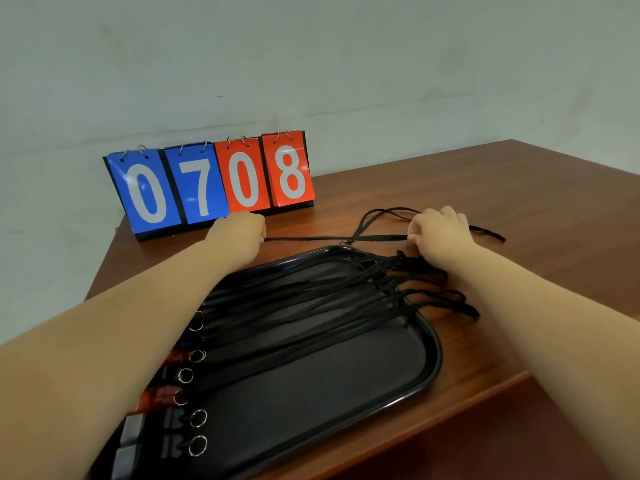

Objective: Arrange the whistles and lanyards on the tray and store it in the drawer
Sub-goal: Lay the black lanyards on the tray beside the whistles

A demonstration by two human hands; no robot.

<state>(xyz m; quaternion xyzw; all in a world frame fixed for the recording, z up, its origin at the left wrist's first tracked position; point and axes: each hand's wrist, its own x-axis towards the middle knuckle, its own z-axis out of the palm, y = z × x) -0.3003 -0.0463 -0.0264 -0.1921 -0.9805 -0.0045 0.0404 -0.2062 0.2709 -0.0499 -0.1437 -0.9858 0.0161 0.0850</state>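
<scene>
**A:** Head view. What do we have on the hands?

**B:** We see the left hand [239, 233] knuckles up, fingers curled under and hidden. One lanyard [332, 238] runs taut into it. The right hand [440, 230] pinches the same cord at its fingertips. The rest of the loop lies on the table [502, 188] behind that hand.

**A:** Where's the cord?

**B:** Just beyond the far rim of the tray [434, 358], in front of the scoreboard [211, 185]. We can't tell if it touches the table. The other lanyards [304, 292] lie across the tray, ends spilling over its right rim.

**A:** Whistles?

**B:** We only partly make out the whistles [157, 398]. Red and grey bodies, mostly under the left forearm. The tray's near-left corner is cut off. The split rings [198, 419] show clearly.
</scene>
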